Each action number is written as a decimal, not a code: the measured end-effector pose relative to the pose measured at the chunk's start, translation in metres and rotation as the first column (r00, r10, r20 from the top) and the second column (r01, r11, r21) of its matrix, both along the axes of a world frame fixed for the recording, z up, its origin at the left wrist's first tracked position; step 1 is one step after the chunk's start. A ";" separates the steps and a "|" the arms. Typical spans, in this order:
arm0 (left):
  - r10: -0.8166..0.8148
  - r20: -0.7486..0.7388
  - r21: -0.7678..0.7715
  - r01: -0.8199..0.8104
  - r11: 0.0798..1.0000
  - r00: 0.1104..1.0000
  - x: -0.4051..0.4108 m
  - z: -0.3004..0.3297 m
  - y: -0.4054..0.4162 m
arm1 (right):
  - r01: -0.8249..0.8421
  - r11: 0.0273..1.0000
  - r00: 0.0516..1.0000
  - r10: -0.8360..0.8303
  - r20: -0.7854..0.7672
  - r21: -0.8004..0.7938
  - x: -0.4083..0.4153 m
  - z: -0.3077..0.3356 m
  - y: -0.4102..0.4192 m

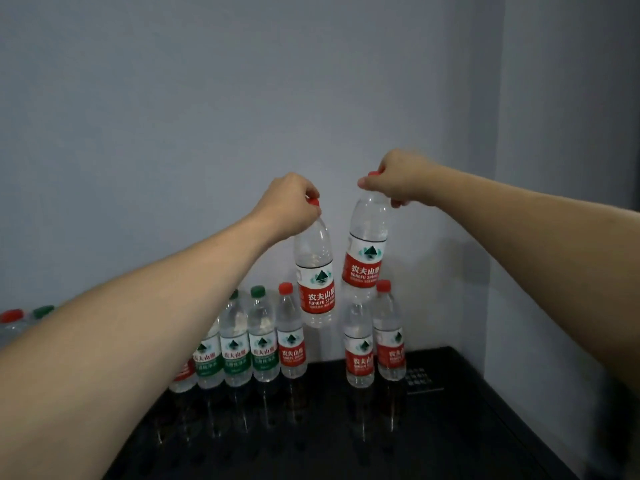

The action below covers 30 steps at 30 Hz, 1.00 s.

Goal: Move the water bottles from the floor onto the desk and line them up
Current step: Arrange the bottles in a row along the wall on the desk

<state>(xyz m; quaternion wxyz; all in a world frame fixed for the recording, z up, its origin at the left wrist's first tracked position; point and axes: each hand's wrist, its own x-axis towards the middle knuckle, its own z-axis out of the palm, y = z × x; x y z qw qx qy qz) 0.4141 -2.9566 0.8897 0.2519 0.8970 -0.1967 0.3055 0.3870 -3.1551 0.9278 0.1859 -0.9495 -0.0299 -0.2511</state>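
My left hand [289, 202] grips the red cap of a red-labelled water bottle [316, 275], which hangs in the air above the black desk [450, 427]. My right hand [398, 180] grips the neck of a second red-labelled bottle [365, 251], held slightly tilted and a little higher. Below them several bottles stand in a row along the wall: green-labelled ones [265, 344] on the left, a red-labelled one [292, 341] beside them, then a gap, then two red-labelled bottles [360, 348] [390, 337]. My left forearm hides part of the row's left end.
The grey wall [207, 116] runs right behind the row and a side wall [571, 168] closes the corner on the right. Two more bottle caps [12, 315] [43, 310] show at the far left above my left arm. A small printed label [420, 377] lies on the desk.
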 end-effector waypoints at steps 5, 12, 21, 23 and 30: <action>-0.012 0.032 -0.017 0.013 1.000 0.999 0.037 0.012 0.002 | 0.009 0.999 0.992 -0.013 0.123 0.033 0.038 0.016 0.002; -0.037 -0.009 0.012 0.037 0.999 0.999 0.093 -0.009 -0.004 | 0.013 1.000 0.996 -0.014 0.087 0.016 0.105 -0.022 -0.008; -0.090 -0.090 0.032 0.093 0.995 0.992 0.138 -0.045 -0.007 | -0.001 0.999 0.996 -0.002 0.089 0.032 0.142 -0.030 -0.013; -0.100 -0.110 0.021 0.103 0.994 0.989 0.143 -0.054 -0.007 | -0.009 1.000 0.997 0.008 0.083 0.020 0.148 -0.034 -0.010; -0.148 -0.186 -0.007 0.149 0.989 0.971 0.152 -0.090 0.002 | -0.034 0.999 0.999 0.034 0.010 -0.015 0.167 -0.065 0.005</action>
